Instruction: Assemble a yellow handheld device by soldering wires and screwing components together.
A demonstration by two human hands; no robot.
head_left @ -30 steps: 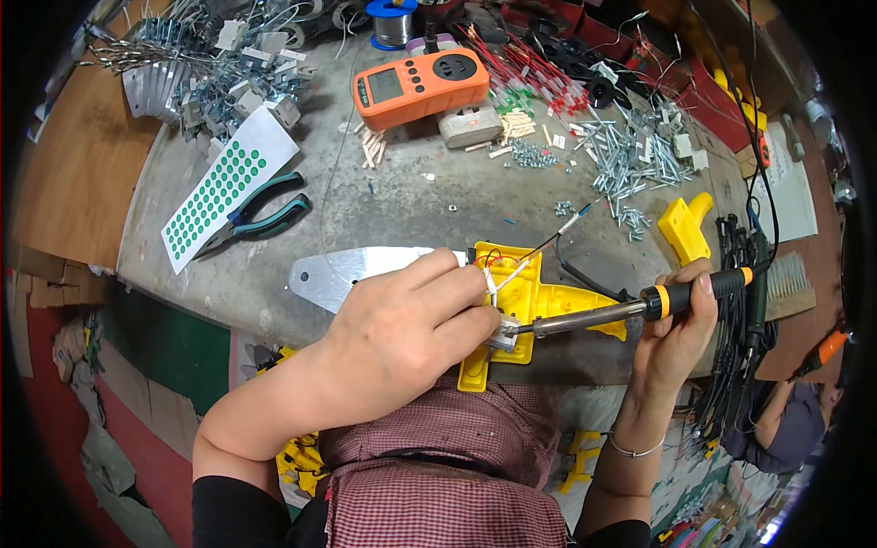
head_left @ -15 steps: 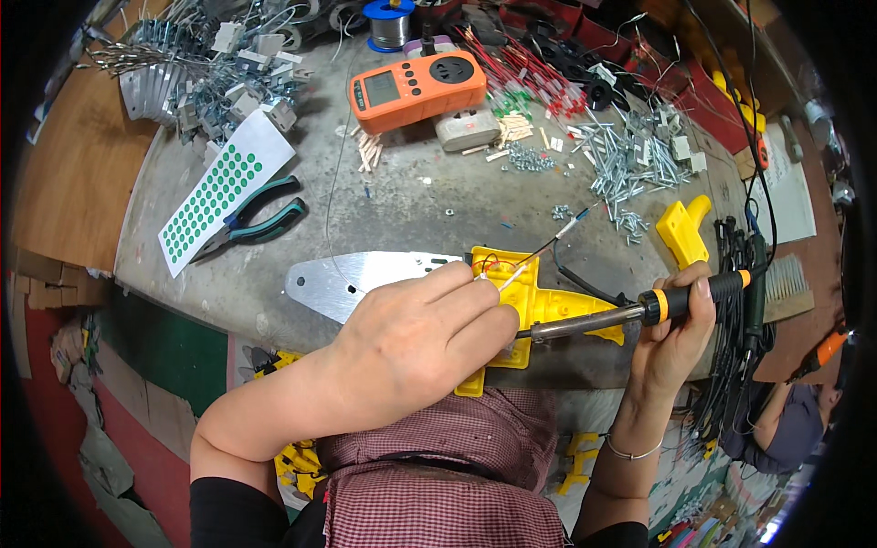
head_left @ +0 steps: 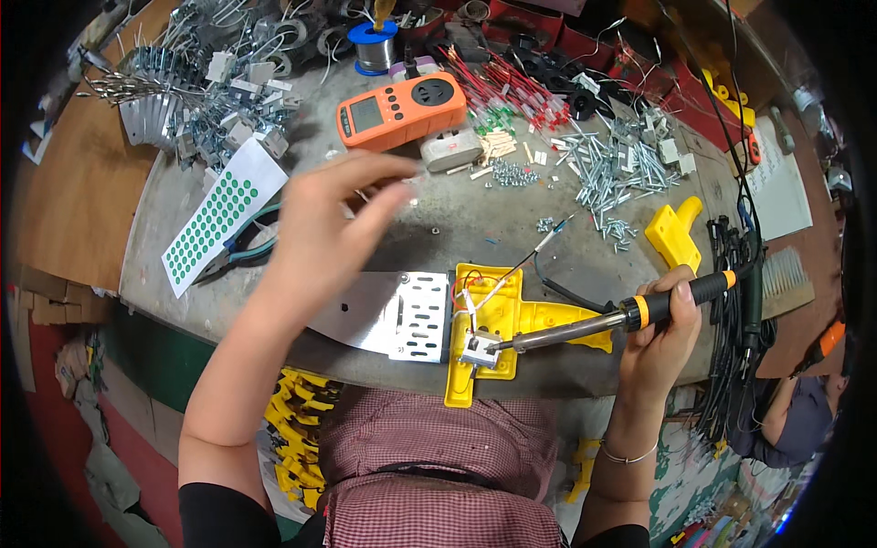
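Note:
My right hand (head_left: 662, 333) grips the black and orange handle of a soldering iron (head_left: 585, 326). Its tip touches a small metal part (head_left: 478, 350) on a yellow plastic housing (head_left: 493, 324) at the near table edge. Thin wires run from that part across the housing. A perforated metal plate (head_left: 395, 313) lies against the housing's left side. My left hand (head_left: 329, 224) is raised above the table, fingers apart, holding nothing, with its fingertips toward the orange meter (head_left: 399, 108).
Pliers (head_left: 239, 252) and a sheet of green dot stickers (head_left: 216, 221) lie at the left. Loose screws (head_left: 614, 169), a solder spool (head_left: 375, 46), red wired parts (head_left: 507, 91), a yellow handle piece (head_left: 674, 234) and a brush (head_left: 787, 283) crowd the back and right. Another person's arm (head_left: 786, 406) shows at lower right.
My left hand let go of the yellow housing and rose up and away toward the back of the table. The metal plate is now uncovered. The soldering iron stayed in place.

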